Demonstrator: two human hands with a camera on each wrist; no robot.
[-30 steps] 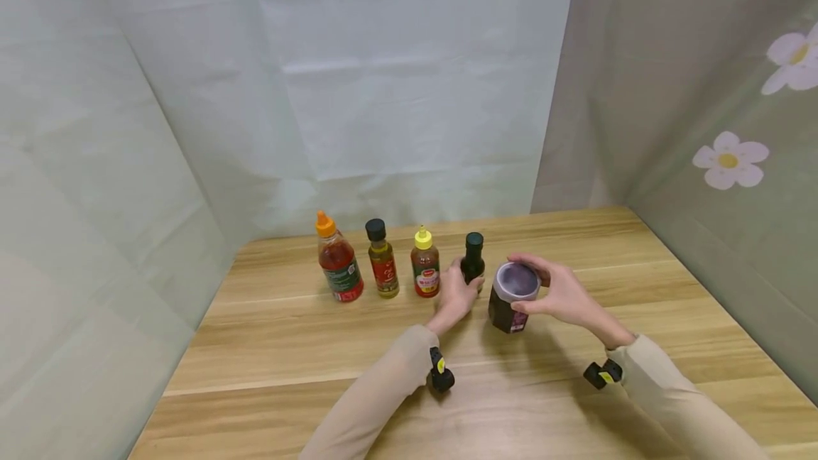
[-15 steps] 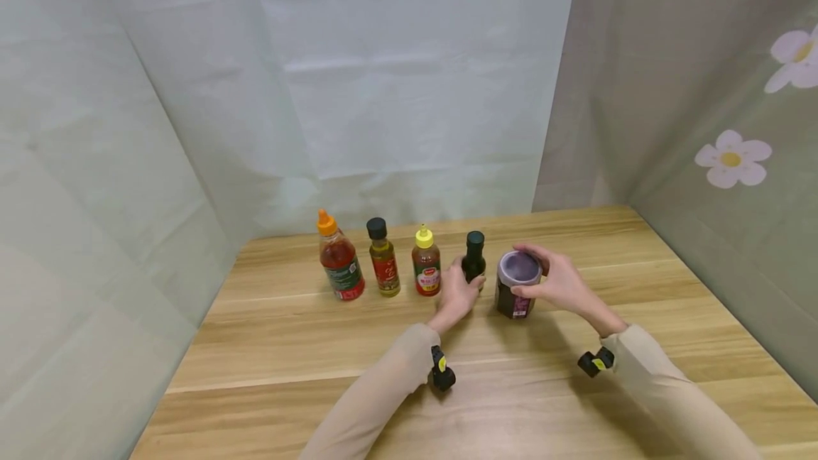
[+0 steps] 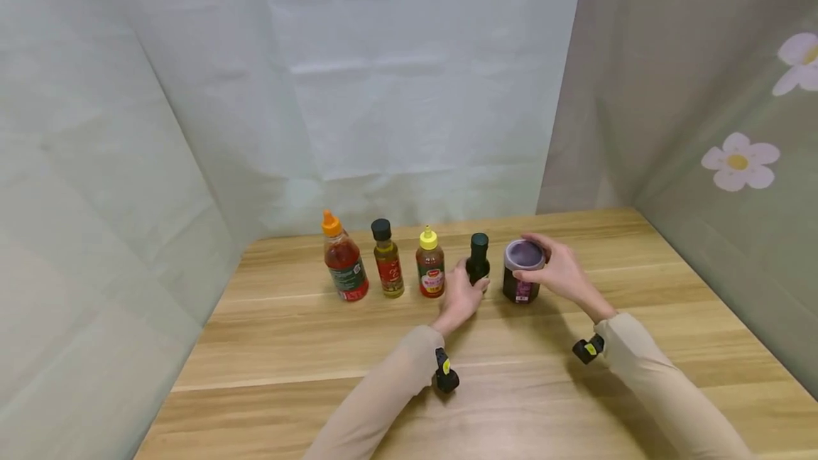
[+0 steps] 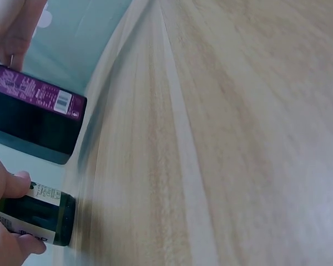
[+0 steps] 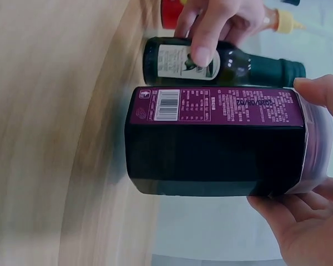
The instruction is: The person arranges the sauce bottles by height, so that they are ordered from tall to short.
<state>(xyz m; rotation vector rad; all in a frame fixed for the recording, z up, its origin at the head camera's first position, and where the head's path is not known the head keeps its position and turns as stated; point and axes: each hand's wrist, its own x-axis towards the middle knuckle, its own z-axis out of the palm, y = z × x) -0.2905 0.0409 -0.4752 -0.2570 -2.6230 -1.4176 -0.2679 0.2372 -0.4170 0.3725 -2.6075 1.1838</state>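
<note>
My left hand [image 3: 461,298] grips a small dark green glass bottle [image 3: 478,255] by its body; the bottle stands upright, with a white label showing in the left wrist view. Just right of it, my right hand [image 3: 565,277] holds a dark, many-sided jar [image 3: 514,289] near its pale purple lid [image 3: 525,254], thumb on one side and fingers on the other. A purple label with a barcode [image 5: 166,105] faces the right wrist camera. The jar is upright and at or just over the table; I cannot tell whether its base touches.
Left of my left hand, a row runs along the wooden table [image 3: 287,346]: a yellow-capped squeeze bottle [image 3: 431,272], a black-capped oil bottle [image 3: 388,265] and an orange-capped red sauce bottle [image 3: 346,268]. Pale cloth [image 3: 415,91] hangs behind, and a flower-patterned cloth [image 3: 677,91] hangs at right.
My right hand has carried the jar away from me and slightly right, bringing it level with the row. The left hand keeps its grip on the green bottle in the same place.
</note>
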